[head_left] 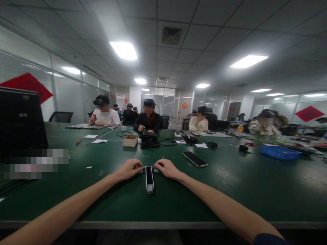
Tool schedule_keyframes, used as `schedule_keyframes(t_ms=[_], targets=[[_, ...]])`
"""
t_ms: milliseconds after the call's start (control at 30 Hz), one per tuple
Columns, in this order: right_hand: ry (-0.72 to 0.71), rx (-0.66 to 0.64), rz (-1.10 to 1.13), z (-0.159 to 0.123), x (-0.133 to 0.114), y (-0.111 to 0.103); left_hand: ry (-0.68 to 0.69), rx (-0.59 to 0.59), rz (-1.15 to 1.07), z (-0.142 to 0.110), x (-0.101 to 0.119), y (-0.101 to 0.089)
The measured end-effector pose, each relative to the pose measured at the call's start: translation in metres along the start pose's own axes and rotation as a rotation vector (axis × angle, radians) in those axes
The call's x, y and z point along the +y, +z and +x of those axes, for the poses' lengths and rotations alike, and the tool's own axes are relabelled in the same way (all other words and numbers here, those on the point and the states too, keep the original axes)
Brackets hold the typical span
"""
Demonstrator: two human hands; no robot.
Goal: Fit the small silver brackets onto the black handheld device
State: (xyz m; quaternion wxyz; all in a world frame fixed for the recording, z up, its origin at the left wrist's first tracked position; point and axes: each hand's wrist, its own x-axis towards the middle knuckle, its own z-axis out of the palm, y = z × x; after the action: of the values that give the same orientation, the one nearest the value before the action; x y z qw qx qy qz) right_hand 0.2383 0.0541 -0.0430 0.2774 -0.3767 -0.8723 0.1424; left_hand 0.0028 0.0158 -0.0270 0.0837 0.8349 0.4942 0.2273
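Head view: one white-and-black device (149,180), lying on green bench (102,190) between the hands. Left hand (130,169): grip pinched closed on its left side. Right hand (167,168): same, right side. One phone (194,159), nearby.

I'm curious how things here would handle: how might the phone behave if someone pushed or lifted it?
The phone is a thin, straight-edged slab, so it is probably stiff. Lying flat on the table, it would likely slide rather than roll or tip. Its smooth dark screen may be slippery and fragile.
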Motion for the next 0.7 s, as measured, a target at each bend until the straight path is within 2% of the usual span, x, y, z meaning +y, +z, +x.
schedule_keyframes(t_ms=[300,700], targets=[[0.042,0.02,0.026,-0.0002,-0.001,0.0003,0.009,0.012,0.031,0.0024,-0.0046,0.0043],[0.06,-0.04,0.035,-0.0033,-0.0016,-0.0043,0.002,0.008,-0.017,0.0006,-0.0023,0.0037]])
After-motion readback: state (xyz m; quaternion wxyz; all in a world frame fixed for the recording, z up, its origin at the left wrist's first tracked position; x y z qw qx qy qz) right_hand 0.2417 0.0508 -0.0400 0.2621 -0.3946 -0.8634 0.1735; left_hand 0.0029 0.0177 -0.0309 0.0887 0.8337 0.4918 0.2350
